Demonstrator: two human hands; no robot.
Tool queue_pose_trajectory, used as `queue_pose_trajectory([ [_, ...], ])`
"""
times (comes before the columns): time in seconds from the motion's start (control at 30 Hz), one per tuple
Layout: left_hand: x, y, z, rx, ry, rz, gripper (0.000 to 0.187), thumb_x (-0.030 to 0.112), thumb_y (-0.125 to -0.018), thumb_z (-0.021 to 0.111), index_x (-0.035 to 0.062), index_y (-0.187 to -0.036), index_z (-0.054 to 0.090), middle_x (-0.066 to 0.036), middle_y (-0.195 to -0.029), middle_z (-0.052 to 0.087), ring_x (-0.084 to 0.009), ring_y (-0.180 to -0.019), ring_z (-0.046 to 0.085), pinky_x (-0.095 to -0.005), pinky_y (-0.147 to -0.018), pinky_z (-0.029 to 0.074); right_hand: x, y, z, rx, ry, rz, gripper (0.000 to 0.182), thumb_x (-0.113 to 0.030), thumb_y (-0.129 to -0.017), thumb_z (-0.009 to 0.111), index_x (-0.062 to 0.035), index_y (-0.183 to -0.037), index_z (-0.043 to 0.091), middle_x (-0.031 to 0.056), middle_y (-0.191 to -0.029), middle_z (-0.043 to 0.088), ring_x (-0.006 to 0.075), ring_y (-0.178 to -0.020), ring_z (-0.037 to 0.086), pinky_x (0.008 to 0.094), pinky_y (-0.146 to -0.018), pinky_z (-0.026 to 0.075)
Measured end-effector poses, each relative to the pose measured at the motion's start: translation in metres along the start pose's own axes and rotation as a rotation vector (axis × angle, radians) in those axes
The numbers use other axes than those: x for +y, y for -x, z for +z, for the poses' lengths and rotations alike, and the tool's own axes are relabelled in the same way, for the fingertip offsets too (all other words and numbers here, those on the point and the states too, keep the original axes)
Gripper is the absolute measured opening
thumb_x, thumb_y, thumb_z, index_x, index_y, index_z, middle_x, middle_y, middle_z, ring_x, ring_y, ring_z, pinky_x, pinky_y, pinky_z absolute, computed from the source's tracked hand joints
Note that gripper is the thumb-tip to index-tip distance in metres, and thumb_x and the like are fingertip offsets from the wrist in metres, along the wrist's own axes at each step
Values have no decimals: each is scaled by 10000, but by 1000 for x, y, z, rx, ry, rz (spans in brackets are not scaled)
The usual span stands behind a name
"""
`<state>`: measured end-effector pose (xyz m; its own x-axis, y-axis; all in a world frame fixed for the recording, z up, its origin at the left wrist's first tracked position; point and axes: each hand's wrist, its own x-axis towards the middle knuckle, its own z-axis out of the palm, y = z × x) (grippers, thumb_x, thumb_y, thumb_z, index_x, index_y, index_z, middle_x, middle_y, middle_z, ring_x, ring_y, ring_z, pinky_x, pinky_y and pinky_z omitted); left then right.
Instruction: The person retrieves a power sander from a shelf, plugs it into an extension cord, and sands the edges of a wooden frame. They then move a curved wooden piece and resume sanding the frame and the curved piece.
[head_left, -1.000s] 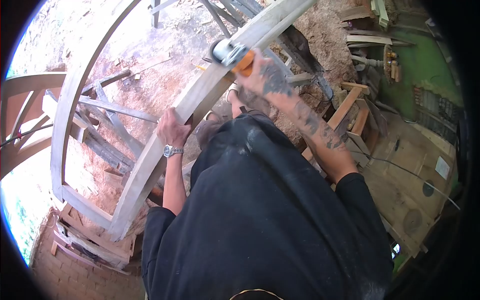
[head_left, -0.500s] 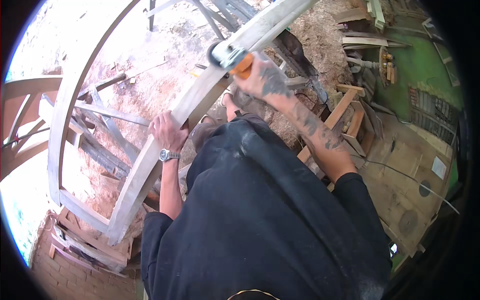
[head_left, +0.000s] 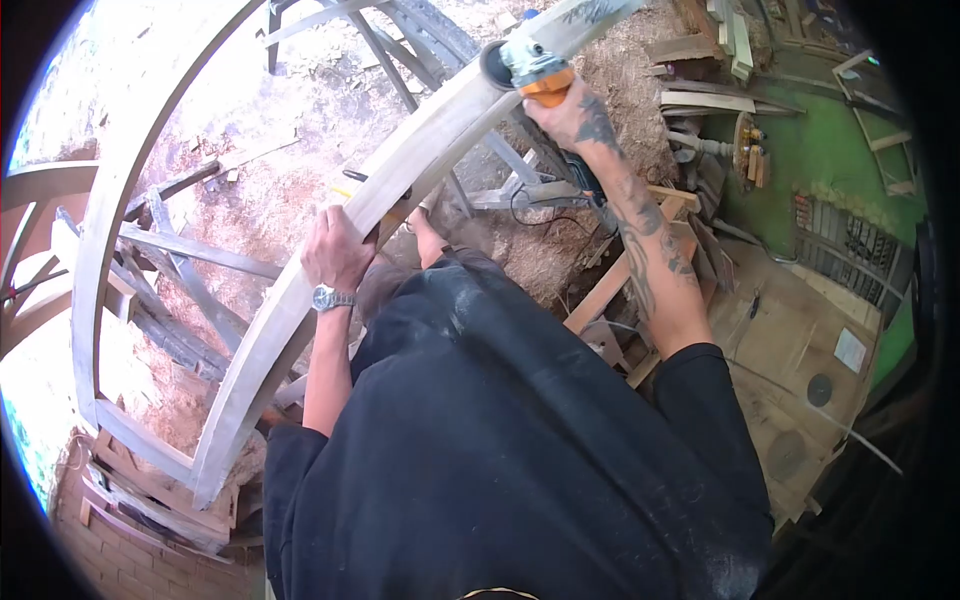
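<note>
A curved pale wooden beam runs diagonally from the lower left to the top right. My left hand, with a metal watch at its wrist, is wrapped over the beam near its middle. Farther up, my right hand holds an orange and silver power sander by its orange body. The tool's dark round disc lies against the top of the beam. Beside the beam, just above my left hand, is a small yellow and black item, too small to make out.
Another curved wooden frame piece stands at the left. Grey trestle legs cross above shavings on the ground. A wooden board with round marks lies at the right, near stacked offcuts. A cable crosses the board.
My right hand and the sander have moved up along the beam, toward the top right. My left hand still holds the beam. The whole view has shifted slightly.
</note>
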<state>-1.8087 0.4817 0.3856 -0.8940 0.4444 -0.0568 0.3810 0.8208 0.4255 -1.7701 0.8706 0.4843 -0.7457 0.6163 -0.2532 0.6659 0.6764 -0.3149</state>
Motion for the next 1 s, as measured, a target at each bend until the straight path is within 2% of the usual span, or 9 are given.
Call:
queue_pose_trajectory([
  [0.07, 2, -1, -2, 9, 7, -15, 535, 394, -712, 846, 74, -1078, 622, -123, -979, 670, -350, -853, 683, -463, -714, 549, 18, -25, -6, 31, -20, -7, 624, -478, -771, 790, 40, -1112, 717, 220, -1053, 754, 357, -982, 743, 431, -886, 582],
  [0.2, 3, -2, 1, 29, 10, -15, 521, 321, -678, 845, 86, -1086, 621, -118, -969, 673, -353, -848, 678, -462, -733, 547, 41, -61, -21, 121, -20, -59, 627, -507, -744, 807, 34, -1054, 744, 217, -959, 760, 323, -902, 754, 413, -810, 590],
  [0.33, 4, -3, 1, -1, 1, -42, 525, 319, -669, 851, 90, -1082, 622, -114, -962, 671, -351, -842, 675, -460, -733, 544, 58, -96, -47, 58, -28, 114, 640, -522, -769, 784, 56, -1040, 742, 181, -889, 751, 265, -776, 739, 390, -716, 590],
  [0.47, 1, -3, 2, -19, -18, -42, 541, 337, -669, 868, 89, -1082, 622, -111, -953, 667, -349, -840, 674, -460, -731, 540, 58, -93, -53, -33, -106, 199, 592, -494, -779, 782, 44, -1022, 738, 159, -863, 742, 260, -755, 725, 373, -700, 584],
  [0.57, 8, -5, 5, 1, -12, -42, 553, 345, -669, 881, 84, -1081, 621, -114, -948, 672, -350, -841, 676, -457, -736, 538, 46, -59, -32, 48, -105, -66, 649, -433, -805, 788, 69, -1183, 629, 204, -985, 747, 295, -846, 747, 388, -783, 616],
  [0.63, 6, -5, 5, 28, -13, -15, 545, 341, -670, 879, 83, -1076, 622, -116, -947, 675, -351, -841, 678, -456, -736, 538, 32, -37, -26, -75, -65, -140, 679, -407, -825, 784, 77, -1247, 560, 243, -1022, 738, 338, -923, 755, 416, -853, 618],
  [0.7, 4, -6, 6, 10, -21, -19, 548, 352, -678, 877, 85, -1085, 627, -121, -951, 686, -349, -844, 684, -453, -744, 546, 23, -20, -27, -182, -94, -135, 614, -396, -833, 781, 21, -1235, 577, 213, -1052, 745, 362, -978, 751, 439, -924, 603],
  [0.77, 6, -5, 5, 21, -16, -27, 553, 364, -682, 877, 87, -1091, 631, -125, -947, 690, -348, -845, 687, -450, -748, 550, 25, -16, -33, -169, 61, -171, 614, -400, -835, 779, 0, -1259, 584, 193, -1097, 742, 353, -975, 752, 425, -928, 604],
  [1.0, 6, -5, 6, 24, -34, -20, 549, 361, -674, 872, 93, -1093, 639, -126, -942, 696, -344, -840, 690, -443, -750, 556, 98, -79, -59, -27, -49, -58, 588, -423, -799, 793, 2, -1180, 652, 211, -992, 747, 353, -927, 754, 422, -821, 608],
])
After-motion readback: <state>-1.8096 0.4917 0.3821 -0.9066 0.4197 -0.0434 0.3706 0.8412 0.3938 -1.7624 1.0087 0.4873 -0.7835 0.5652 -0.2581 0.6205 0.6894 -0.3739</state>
